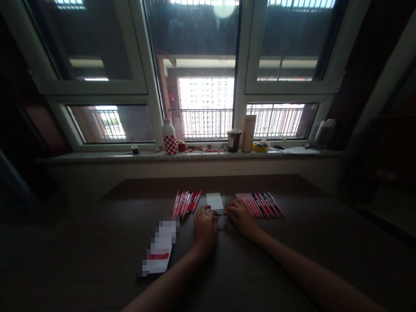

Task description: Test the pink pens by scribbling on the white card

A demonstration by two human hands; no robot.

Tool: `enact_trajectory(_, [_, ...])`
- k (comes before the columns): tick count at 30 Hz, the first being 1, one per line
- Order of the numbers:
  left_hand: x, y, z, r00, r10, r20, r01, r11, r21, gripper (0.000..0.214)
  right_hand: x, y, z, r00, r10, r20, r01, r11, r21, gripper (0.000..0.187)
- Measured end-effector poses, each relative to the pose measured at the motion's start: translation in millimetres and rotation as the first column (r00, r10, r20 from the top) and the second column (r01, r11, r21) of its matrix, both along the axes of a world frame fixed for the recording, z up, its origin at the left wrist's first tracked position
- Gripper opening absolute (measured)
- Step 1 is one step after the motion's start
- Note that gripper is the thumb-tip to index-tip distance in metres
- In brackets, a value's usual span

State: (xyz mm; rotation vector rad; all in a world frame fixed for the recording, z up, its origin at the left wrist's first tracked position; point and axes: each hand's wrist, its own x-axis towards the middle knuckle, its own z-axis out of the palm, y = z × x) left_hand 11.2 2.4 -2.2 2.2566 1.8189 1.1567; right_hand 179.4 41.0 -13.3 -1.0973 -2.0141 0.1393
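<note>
Both my hands rest on the dark table [292,242], meeting in the middle. My left hand [205,227] is closed, and my right hand [238,216] is closed too; between their fingertips they pinch a small dark pen-like object [220,212]. Just beyond it lies a small white card [215,201]. A fan of red and pink pens [186,203] lies left of the card. A longer row of pink, red and dark pens [261,204] lies beside my right hand.
A dark flat device with a blurred screen [160,248] lies near my left forearm. The windowsill [97,157] behind the table carries a red-checked bottle [169,137], a cup [233,140], a tall tumbler [248,133], a yellow tape roll [260,147] and papers [297,150].
</note>
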Motion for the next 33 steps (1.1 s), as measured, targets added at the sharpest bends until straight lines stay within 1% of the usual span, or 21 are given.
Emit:
enact_trajectory(4, [-0.2,0.1,0.2,1.000,0.018,-0.009,-0.018,1.000,0.003,0.016,1.0,-0.2,1.1,1.000,-0.027,-0.003,0.027,1.000,0.000,0.016])
enact_trajectory(7, [-0.2,-0.8,2.0,0.998,0.052,-0.027,-0.052,0.998,-0.020,0.018,2.9,1.5,0.0,0.997,-0.072,0.003,0.072,0.997,-0.005,0.025])
enact_trajectory(10, [-0.1,-2.1,3.5,0.995,0.083,-0.052,-0.084,0.996,-0.031,0.019,4.6,3.3,-2.9,0.991,-0.124,0.044,0.125,0.992,-0.024,0.037])
enact_trajectory(13, [0.2,-2.8,4.0,0.993,0.097,-0.070,-0.100,0.995,-0.032,0.019,4.6,3.2,-4.5,0.987,-0.127,0.100,0.131,0.991,-0.034,0.043])
enact_trajectory(16, [0.4,-3.0,4.5,0.991,0.107,-0.079,-0.109,0.994,-0.031,0.019,3.3,1.0,-3.6,0.981,-0.121,0.151,0.128,0.991,-0.033,0.042])
enact_trajectory(20, [0.4,-3.4,5.2,0.989,0.115,-0.088,-0.117,0.993,-0.029,0.019,2.0,-2.0,-1.1,0.977,-0.123,0.172,0.134,0.989,-0.055,0.038])
enact_trajectory(26, [-0.2,-4.3,5.2,0.987,0.125,-0.103,-0.126,0.992,-0.005,0.020,2.1,-3.2,0.6,0.977,-0.122,0.174,0.140,0.985,-0.097,0.027])
enact_trajectory(30, [0.0,-4.3,4.4,0.986,0.131,-0.104,-0.132,0.991,0.002,0.021,1.9,-1.6,-0.8,0.979,-0.121,0.166,0.138,0.986,-0.095,0.026])
enact_trajectory(33, [0.1,-3.9,3.8,0.985,0.135,-0.107,-0.136,0.991,0.004,0.021,1.8,-0.7,-1.8,0.986,-0.118,0.115,0.127,0.989,-0.074,0.027])
